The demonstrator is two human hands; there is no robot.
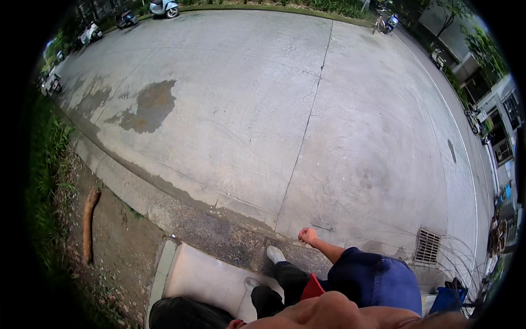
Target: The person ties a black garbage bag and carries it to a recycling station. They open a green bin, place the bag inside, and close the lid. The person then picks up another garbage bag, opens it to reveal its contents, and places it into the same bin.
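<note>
My right hand [308, 236] hangs out in front of me above the edge of the concrete, at the end of an arm in a dark blue sleeve. Its fingers are curled in loosely, and I see nothing in them. Only a sliver of my left hand [235, 324] shows at the lower edge; its fingers are mostly hidden. Right beside it is a dark, shiny, rounded thing [189, 313], cut off by the edge, whose kind I cannot make out. A small red piece [312, 288] shows between my dark trousers and the blue sleeve.
My light shoes [275, 254] stand on a pale slab and a strip of rough paving. A drain grate [427, 246] lies to the right, near a blue container [450, 299] and thin wiry strands. A log [89, 225] rests on soil at left. Scooters [164, 7] stand far off.
</note>
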